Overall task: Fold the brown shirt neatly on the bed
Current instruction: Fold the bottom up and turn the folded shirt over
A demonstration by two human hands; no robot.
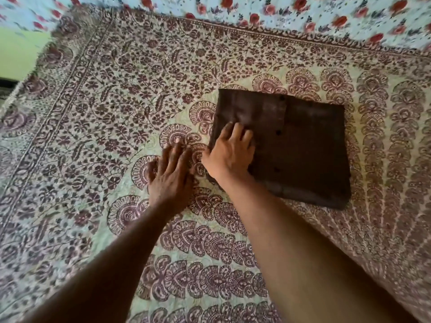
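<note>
Both forearms reach in. Left hand point(171, 176) lies flat, fingers straight, on the patterned bedspread point(93, 113), grasping nothing. Right hand point(229, 155) presses flat on the brown shirt point(300, 148), already a compact rectangle; judged nearly complete, final smoothing left. Underlying layers hidden; left fingers blurred.

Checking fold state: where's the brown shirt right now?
In the head view the brown shirt lies folded into a rectangle right of centre on the patterned bedspread, with the right hand flat on its left edge and the left hand beside it on the bedspread.

2 bare forearms, no sleeves, hands point(171, 177) unadorned
</note>
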